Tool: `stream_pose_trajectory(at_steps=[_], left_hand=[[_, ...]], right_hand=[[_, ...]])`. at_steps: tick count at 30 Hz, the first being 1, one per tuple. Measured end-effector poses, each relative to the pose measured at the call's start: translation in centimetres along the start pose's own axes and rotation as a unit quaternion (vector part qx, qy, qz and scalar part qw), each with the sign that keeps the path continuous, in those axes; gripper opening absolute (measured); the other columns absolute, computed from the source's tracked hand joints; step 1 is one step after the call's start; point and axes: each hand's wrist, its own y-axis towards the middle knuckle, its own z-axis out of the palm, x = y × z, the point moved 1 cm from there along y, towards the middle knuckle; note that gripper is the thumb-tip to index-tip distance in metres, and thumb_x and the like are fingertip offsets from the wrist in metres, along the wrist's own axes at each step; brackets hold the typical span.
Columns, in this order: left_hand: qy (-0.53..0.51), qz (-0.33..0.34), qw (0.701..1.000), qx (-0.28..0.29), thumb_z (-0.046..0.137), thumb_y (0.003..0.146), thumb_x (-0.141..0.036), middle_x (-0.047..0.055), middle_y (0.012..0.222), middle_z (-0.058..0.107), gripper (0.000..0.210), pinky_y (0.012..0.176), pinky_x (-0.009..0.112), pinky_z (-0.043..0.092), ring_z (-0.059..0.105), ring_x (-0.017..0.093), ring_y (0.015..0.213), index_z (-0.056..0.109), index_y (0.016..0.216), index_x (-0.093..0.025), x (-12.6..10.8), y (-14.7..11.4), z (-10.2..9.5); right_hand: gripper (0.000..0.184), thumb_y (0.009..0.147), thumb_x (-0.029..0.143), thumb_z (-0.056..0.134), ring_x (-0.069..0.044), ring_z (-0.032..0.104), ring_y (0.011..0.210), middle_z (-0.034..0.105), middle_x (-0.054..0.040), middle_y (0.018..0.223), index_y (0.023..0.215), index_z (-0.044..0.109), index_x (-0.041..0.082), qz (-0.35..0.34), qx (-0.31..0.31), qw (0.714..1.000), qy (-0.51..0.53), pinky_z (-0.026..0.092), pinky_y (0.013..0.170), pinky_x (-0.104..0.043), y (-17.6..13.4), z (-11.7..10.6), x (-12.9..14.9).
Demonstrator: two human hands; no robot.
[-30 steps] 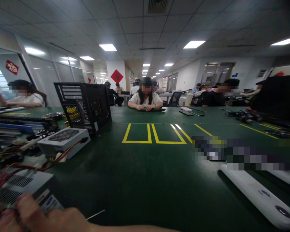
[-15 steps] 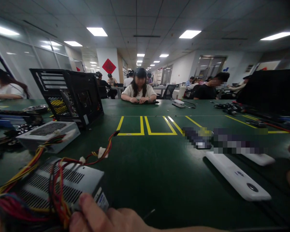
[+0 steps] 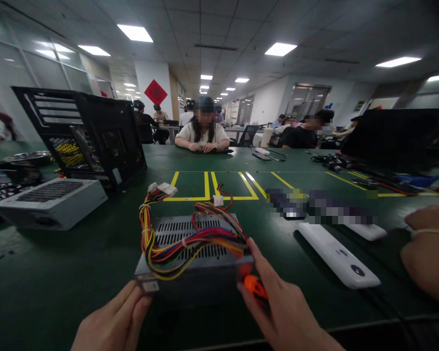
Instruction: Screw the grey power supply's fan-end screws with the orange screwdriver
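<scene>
A grey computer power supply [image 3: 195,273] with slotted vents is in front of me at the near side of the table. Its bundle of coloured cables [image 3: 190,243] with white plugs lies across the top. My left hand [image 3: 113,317] grips its lower left corner, beside a small label. On the right side, my right hand [image 3: 278,297] holds the box between thumb and fingers. An orange and black handle [image 3: 255,286], seemingly a screwdriver's, is tucked in that same hand; the rest of it is hidden.
A second power supply [image 3: 51,202] and an open black computer case [image 3: 84,139] stand to the left. Right of centre lie a white elongated device [image 3: 336,256] and blurred phone-like items. Another person's arm [image 3: 429,248] rests at the right edge. Someone sits across the table.
The near power supply has moved right to in front of me, its cables now lying across its top. My left hand has come into view on it; my right hand has shifted to its right side.
</scene>
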Motion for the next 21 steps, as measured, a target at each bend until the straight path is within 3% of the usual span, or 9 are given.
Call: stream_pose_trajectory(at_steps=[3, 6, 8, 13, 17, 21], left_hand=[[-0.004, -0.01, 0.992, 0.125, 0.024, 0.091, -0.043, 0.003, 0.092, 0.068, 0.046, 0.055, 0.022, 0.052, 0.067, 0.017, 0.072, 0.066, 0.091, -0.026, -1.7, 3.9, -0.5], [0.008, -0.053, 0.975, 0.216, 0.019, 0.091, -0.038, 0.006, 0.095, 0.067, 0.047, 0.058, 0.026, 0.051, 0.066, 0.018, 0.073, 0.064, 0.096, -0.023, -2.5, 7.6, -0.6], [-0.011, -0.07, 0.967, 0.246, 0.018, 0.091, -0.035, 0.006, 0.096, 0.066, 0.047, 0.062, 0.028, 0.05, 0.065, 0.019, 0.074, 0.062, 0.097, -0.022, -2.3, 9.5, -0.2], [-0.087, -0.082, 0.966, 0.229, 0.02, 0.091, -0.043, 0.007, 0.104, 0.064, 0.049, 0.076, 0.032, 0.048, 0.062, 0.021, 0.09, 0.062, 0.1, -0.021, -1.0, 12.1, 1.2], [-0.115, -0.099, 0.963, 0.222, 0.023, 0.089, -0.049, 0.007, 0.094, 0.066, 0.051, 0.074, 0.031, 0.046, 0.062, 0.022, 0.086, 0.064, 0.09, -0.019, -0.3, 13.8, 1.5], [-0.143, -0.154, 0.96, 0.188, 0.023, 0.087, -0.056, 0.008, 0.085, 0.067, 0.057, 0.069, 0.031, 0.043, 0.062, 0.024, 0.081, 0.066, 0.085, -0.018, 0.5, 15.9, 2.0]], right_hand=[[0.037, 0.088, 0.031, 0.041, -0.021, 0.066, 0.087, 0.066, -0.0083, 0.102, 0.124, 0.043, 0.022, 0.087, 0.057, 0.993, 0.057, 0.051, 0.074, -0.033, 2.9, -0.9, -0.7], [0.029, 0.087, 0.03, 0.044, -0.02, 0.065, 0.082, 0.067, -0.0051, 0.093, 0.114, 0.047, 0.021, 0.118, 0.036, 0.99, 0.062, 0.046, 0.071, -0.029, 5.2, -1.1, -1.2], [0.028, 0.087, 0.03, 0.045, -0.019, 0.064, 0.08, 0.066, -0.0054, 0.092, 0.113, 0.047, 0.02, 0.127, 0.028, 0.99, 0.05, 0.044, 0.07, -0.028, 6.2, -0.8, -1.5], [0.03, 0.086, 0.029, 0.047, -0.018, 0.064, 0.077, 0.065, -0.0063, 0.091, 0.114, 0.045, 0.019, 0.125, 0.014, 0.992, 0.031, 0.042, 0.069, -0.027, 8.4, -0.1, -2.7], [0.03, 0.083, 0.028, 0.051, -0.019, 0.063, 0.078, 0.065, -0.0063, 0.088, 0.111, 0.05, 0.018, 0.125, -0.021, 0.991, 0.047, 0.042, 0.07, -0.028, 10.8, -0.2, -3.6], [0.034, 0.078, 0.025, 0.056, -0.022, 0.061, 0.09, 0.065, -0.0073, 0.097, 0.112, 0.055, 0.018, 0.109, -0.066, 0.988, 0.092, 0.043, 0.08, -0.033, 13.4, -0.2, -4.0]])
